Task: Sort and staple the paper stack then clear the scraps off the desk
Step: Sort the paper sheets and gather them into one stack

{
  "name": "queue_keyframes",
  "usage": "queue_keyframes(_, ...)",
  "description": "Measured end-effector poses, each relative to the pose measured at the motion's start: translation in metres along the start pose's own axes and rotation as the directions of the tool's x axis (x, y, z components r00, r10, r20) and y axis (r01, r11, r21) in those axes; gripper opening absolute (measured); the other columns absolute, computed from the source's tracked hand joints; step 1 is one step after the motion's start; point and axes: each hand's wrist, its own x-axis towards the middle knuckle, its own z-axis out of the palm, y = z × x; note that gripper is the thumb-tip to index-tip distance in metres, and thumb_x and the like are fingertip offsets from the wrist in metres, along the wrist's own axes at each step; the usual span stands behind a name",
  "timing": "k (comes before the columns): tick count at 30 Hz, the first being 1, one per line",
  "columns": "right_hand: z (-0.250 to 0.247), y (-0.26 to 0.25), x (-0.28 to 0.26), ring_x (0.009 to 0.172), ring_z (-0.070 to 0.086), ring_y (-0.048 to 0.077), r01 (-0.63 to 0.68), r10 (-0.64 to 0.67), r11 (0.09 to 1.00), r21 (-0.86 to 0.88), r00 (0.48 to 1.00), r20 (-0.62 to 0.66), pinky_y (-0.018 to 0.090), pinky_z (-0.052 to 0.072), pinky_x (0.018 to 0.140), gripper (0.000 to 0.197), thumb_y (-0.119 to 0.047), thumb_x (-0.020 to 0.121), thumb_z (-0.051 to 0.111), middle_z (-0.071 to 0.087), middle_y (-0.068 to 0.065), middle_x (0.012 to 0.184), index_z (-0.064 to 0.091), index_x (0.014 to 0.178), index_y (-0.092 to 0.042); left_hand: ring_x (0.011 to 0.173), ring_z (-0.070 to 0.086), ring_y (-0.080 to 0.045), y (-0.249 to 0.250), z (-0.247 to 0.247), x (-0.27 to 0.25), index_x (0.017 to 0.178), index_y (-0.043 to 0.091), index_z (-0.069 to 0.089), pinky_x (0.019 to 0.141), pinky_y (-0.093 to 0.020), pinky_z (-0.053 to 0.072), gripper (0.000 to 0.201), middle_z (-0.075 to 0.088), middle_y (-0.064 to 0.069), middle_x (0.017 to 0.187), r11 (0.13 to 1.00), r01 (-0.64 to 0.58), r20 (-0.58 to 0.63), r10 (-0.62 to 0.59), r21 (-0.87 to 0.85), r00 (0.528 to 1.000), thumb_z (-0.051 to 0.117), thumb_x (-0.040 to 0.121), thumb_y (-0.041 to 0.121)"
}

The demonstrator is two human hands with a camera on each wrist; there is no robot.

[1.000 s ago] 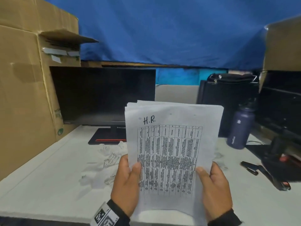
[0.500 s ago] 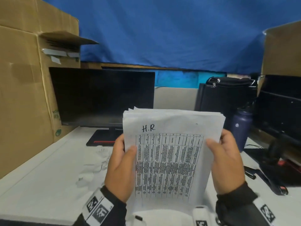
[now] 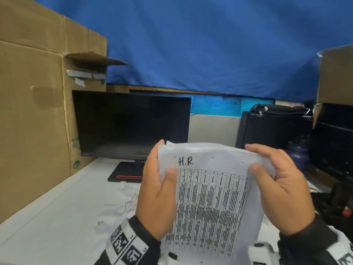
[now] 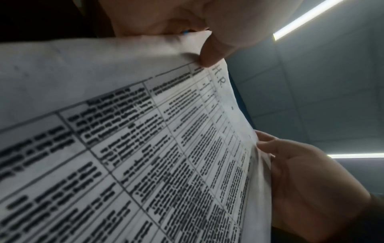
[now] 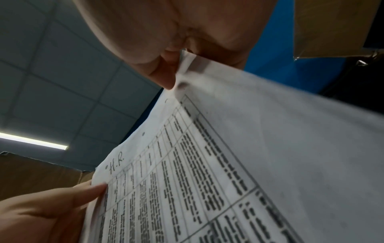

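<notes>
While upright, paper stack between left hand, right hand

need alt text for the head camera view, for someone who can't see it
Two hands, left hand and right hand, grip the upper corners of a paper stack marked "H.R." above a printed table. Behind it are a dark monitor, paper scraps on the white desk, and cardboard boxes.
</notes>
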Motion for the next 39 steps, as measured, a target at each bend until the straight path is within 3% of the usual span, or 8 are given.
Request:
queue_keyframes(3,0.001,-0.002,0.001,0.102,0.054,-0.004,-0.016,0.016,1.0,0.023,1.0,0.016,0.018,0.044,0.076,0.04,-0.003,0.092,0.054,0.057,-0.013,0.109,0.063,0.107,-0.039,0.118,0.058,-0.003,-0.003,-0.001,0.001,0.138,0.041,0.042,0.092,-0.021,0.052,0.039,0.059,0.016,0.127,1.0,0.009,-0.019,-0.009,0.016,1.0,0.043,0.101,0.029)
queue_keyframes(7,0.0,-0.002,0.004,0.1,0.059,0.006,-0.04,0.039,0.997,0.06,0.999,0.026,0.017,0.05,0.077,0.038,0.0,0.091,0.053,0.063,-0.006,0.109,0.065,0.103,-0.034,0.103,0.069,-0.008,-0.002,-0.006,0.004,0.112,0.035,0.061,0.09,-0.038,0.056,0.018,0.072,0.011,0.11,0.995,0.093,-0.007,-0.093,-0.045,0.996,0.049,0.102,0.028)
queue_keyframes(13,-0.002,-0.007,0.009,0.097,0.06,0.008,-0.069,0.069,0.998,-0.008,0.996,0.047,0.032,0.049,0.08,0.031,-0.001,0.088,0.055,0.065,-0.007,0.105,0.066,0.099,-0.028,0.093,0.073,-0.011,0.003,-0.01,0.006,0.107,0.02,0.059,0.074,-0.02,0.057,0.023,0.076,0.005,0.1,0.951,0.119,-0.031,-0.133,-0.285,0.991,0.059,0.094,0.0)
queue_keyframes(21,-0.002,-0.014,0.01,0.094,0.059,0.003,-0.108,0.109,0.994,-0.02,0.992,0.057,0.032,0.047,0.079,0.034,0.001,0.089,0.055,0.066,-0.009,0.103,0.066,0.095,-0.031,0.087,0.074,-0.012,0.013,-0.018,0.01,0.108,0.017,0.058,0.068,-0.021,0.058,0.019,0.076,0.004,0.096,0.95,0.09,0.023,-0.087,-0.299,0.996,0.059,0.095,0.003)
queue_keyframes(30,-0.001,-0.02,0.009,0.093,0.057,-0.001,-0.14,0.142,0.989,-0.049,0.989,0.042,0.036,0.049,0.08,0.033,-0.002,0.088,0.053,0.064,-0.012,0.103,0.065,0.095,-0.033,0.092,0.07,-0.009,0.015,-0.027,0.024,0.121,0.032,0.061,0.072,-0.023,0.059,0.033,0.069,0.009,0.102,0.995,-0.094,0.014,0.094,-0.042,0.995,0.056,0.098,0.009)
queue_keyframes(33,-0.002,-0.024,0.009,0.093,0.059,0.006,-0.145,0.147,0.988,-0.053,0.988,0.046,0.035,0.05,0.079,0.032,-0.003,0.087,0.055,0.064,-0.008,0.104,0.065,0.095,-0.032,0.093,0.063,-0.004,0.013,-0.032,0.027,0.115,0.031,0.065,0.073,-0.02,0.056,0.023,0.059,0.019,0.102,0.912,-0.269,0.005,0.281,0.31,0.96,0.054,0.097,0.023)
queue_keyframes(37,-0.003,-0.032,0.011,0.095,0.053,0.001,-0.1,0.113,0.978,-0.182,0.992,0.062,0.021,0.043,0.075,0.028,-0.008,0.086,0.059,0.057,-0.006,0.107,0.062,0.094,-0.034,0.091,0.059,-0.001,0.027,-0.035,0.036,0.105,0.027,0.062,0.067,-0.015,0.052,0.02,0.057,0.017,0.098,0.847,-0.333,0.093,0.325,0.414,0.941,0.054,0.088,0.021)
queue_keyframes(39,-0.002,-0.039,0.014,0.094,0.05,0.003,-0.043,0.075,0.94,-0.337,0.994,0.083,0.032,0.045,0.086,0.026,-0.012,0.084,0.06,0.055,-0.007,0.107,0.06,0.1,-0.033,0.093,0.055,-0.001,0.034,-0.035,0.041,0.116,0.03,0.06,0.071,-0.014,0.049,0.032,0.054,0.016,0.104,0.797,-0.366,0.219,0.295,0.481,0.93,0.05,0.089,0.017)
